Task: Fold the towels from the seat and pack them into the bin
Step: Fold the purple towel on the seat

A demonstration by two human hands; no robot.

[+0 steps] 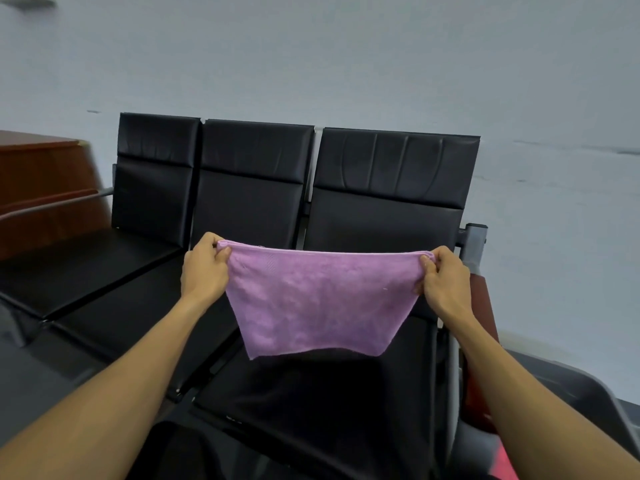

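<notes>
A pink-purple towel (pixel 320 301) hangs in the air above the right-hand seat (pixel 322 410) of a black bench. It is stretched flat between my hands, its doubled top edge taut and its lower edge loose. My left hand (pixel 204 266) pinches the towel's top left corner. My right hand (pixel 445 277) pinches the top right corner. A grey bin (pixel 588 393) shows partly at the lower right, beyond the bench's end. Something dark lies on the seat below the towel, too dim to identify.
The bench has three black padded seats with backrests (pixel 252 181) against a pale wall. A brown wooden cabinet (pixel 45 181) stands at the left. A metal armrest (pixel 474 244) and a dark red object (pixel 485 306) sit at the bench's right end.
</notes>
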